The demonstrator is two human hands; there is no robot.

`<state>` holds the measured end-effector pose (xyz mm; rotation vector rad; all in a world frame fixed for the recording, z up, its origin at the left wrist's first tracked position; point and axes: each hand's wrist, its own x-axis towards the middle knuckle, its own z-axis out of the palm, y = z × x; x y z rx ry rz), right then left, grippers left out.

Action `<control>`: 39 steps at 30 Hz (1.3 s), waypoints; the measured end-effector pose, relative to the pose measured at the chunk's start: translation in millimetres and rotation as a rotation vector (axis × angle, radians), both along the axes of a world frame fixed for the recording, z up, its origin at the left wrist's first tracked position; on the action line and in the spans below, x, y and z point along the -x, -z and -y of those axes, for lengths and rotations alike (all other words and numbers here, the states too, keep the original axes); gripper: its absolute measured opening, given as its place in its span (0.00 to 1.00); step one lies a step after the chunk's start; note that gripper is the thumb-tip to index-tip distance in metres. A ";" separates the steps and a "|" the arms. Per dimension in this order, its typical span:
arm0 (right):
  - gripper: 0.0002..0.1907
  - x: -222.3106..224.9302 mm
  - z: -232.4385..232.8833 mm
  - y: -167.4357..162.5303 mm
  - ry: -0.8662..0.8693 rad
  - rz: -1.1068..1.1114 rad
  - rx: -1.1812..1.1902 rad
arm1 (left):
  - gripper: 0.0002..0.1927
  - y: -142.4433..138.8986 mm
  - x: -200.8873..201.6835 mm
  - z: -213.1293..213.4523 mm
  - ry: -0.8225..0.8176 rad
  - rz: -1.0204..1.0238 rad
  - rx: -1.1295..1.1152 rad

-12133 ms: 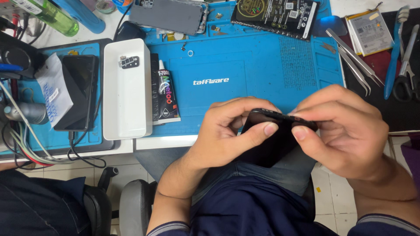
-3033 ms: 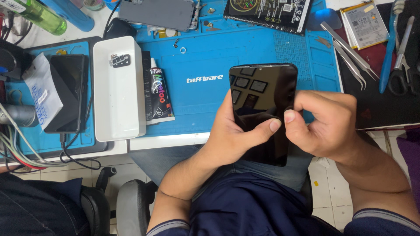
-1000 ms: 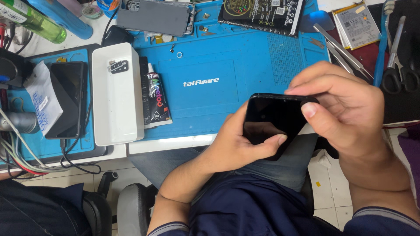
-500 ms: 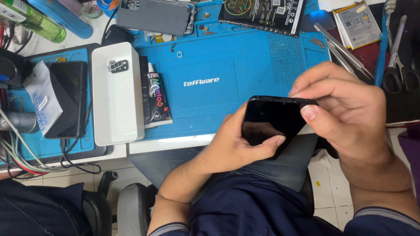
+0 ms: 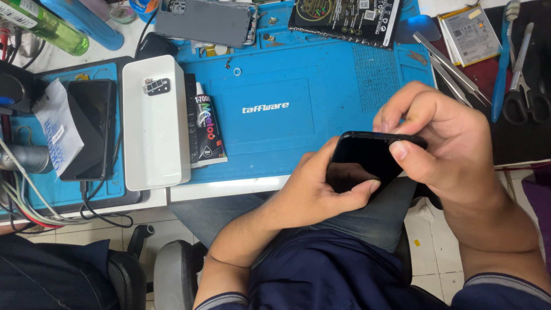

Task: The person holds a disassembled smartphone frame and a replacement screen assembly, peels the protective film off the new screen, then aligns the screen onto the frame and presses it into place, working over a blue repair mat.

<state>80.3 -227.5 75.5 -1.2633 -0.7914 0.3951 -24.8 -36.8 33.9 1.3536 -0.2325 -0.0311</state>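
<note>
We hold a black phone [image 5: 367,163] between our left hand [image 5: 321,192] and right hand [image 5: 445,143] just off the near edge of the surface's blue mat [image 5: 298,80].

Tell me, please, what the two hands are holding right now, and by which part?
Both hold a black phone: the left hand cups its lower end with the thumb on the dark screen, and the right hand pinches its upper edge.
</note>
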 end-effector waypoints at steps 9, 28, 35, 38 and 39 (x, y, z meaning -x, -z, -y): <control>0.04 1.1 -4.1 -2.1 0.045 0.028 0.049 | 0.31 -1.1 -1.0 -1.7 0.046 -0.098 0.141; 0.06 2.2 -3.4 -9.7 0.095 0.036 0.173 | 0.32 -1.7 -0.9 -3.9 0.044 -0.083 0.158; 0.05 1.8 -2.8 -7.2 0.113 0.051 0.159 | 0.31 -2.2 -2.7 -2.1 0.005 -0.055 0.097; 0.05 3.4 -4.1 -5.6 0.117 0.037 0.148 | 0.31 -1.6 -4.0 -1.4 -0.023 -0.056 0.072; 0.05 3.1 -5.1 -4.5 0.109 0.039 0.138 | 0.31 -1.6 -3.9 -1.6 -0.018 -0.050 0.060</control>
